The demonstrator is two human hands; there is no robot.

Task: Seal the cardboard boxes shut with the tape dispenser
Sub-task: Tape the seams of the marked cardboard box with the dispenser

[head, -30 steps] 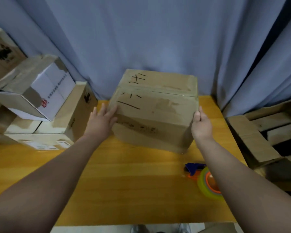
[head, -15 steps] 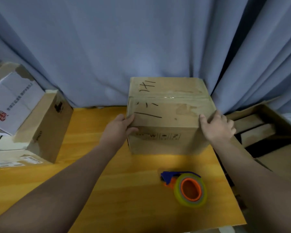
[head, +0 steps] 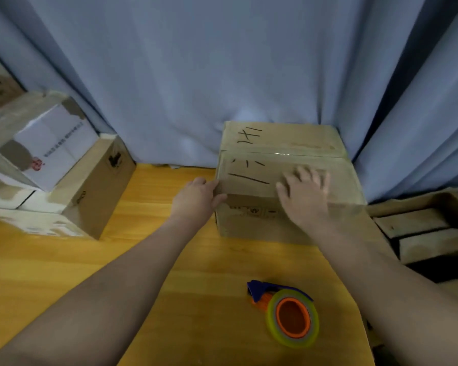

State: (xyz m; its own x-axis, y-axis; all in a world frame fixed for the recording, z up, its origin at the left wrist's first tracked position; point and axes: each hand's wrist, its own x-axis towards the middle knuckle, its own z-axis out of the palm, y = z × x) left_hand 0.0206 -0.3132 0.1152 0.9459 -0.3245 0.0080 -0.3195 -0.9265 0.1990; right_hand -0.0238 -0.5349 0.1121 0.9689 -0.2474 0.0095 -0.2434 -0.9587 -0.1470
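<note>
A brown cardboard box (head: 283,146) with black marker strokes on its closed top flaps stands at the back right of the wooden table (head: 64,273), against the curtain. My left hand (head: 196,199) holds the box's front left corner, thumb on the front face. My right hand (head: 304,194) lies over the top front edge with fingers spread flat. A tape dispenser (head: 286,310), blue and orange with a yellow-green roll, lies on the table in front of the box, between my forearms, untouched.
Several other cardboard boxes (head: 95,188) are stacked at the table's left, one with a white printed side (head: 53,146). An open box with flaps up (head: 423,228) stands beyond the table's right edge. A blue curtain (head: 196,75) hangs behind everything.
The box was turned square and slid toward the back right. My right hand moved from the box's right corner onto its top; my left hand stayed at the left corner.
</note>
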